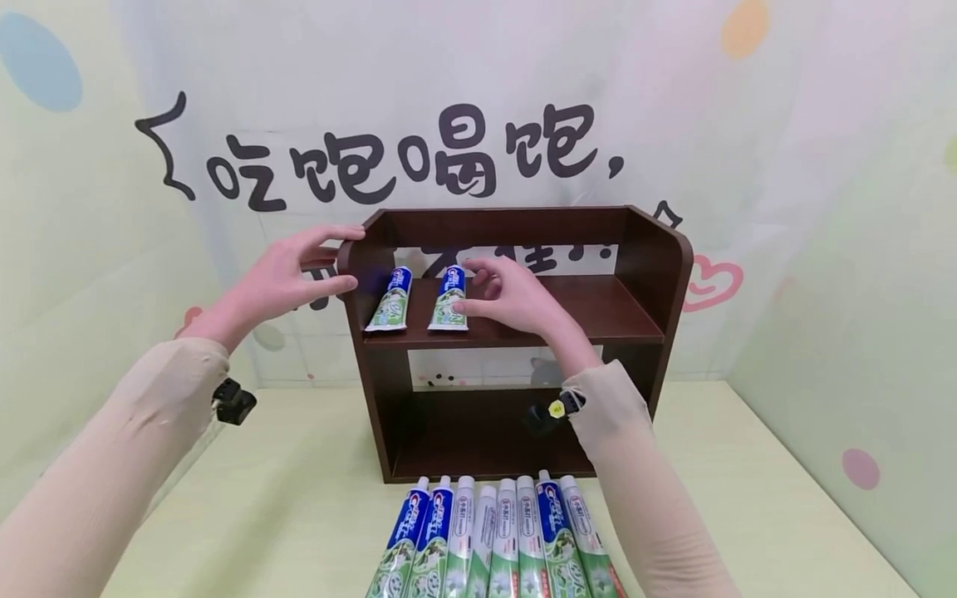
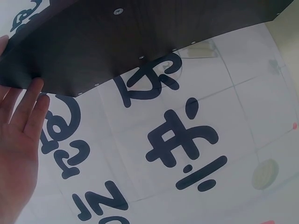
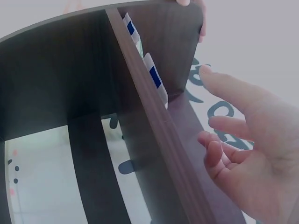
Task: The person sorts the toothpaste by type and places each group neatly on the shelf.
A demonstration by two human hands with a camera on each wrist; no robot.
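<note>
Two blue, white and green toothpaste tubes lean on the upper level of a dark brown two-level shelf, caps up. Beside the second tube is my right hand, its thumb overlapping the tube's lower edge in the head view. The right wrist view shows that hand apart from the tubes, fingers loosely bent with nothing between them. My left hand touches the shelf's left side panel near its top corner. Its fingers look fairly straight in the left wrist view.
In front of the shelf, several toothpaste tubes lie in a row on the pale table, some blue and green, others silver and green. A light wall with large black characters stands behind. The shelf's lower level has a partly open back.
</note>
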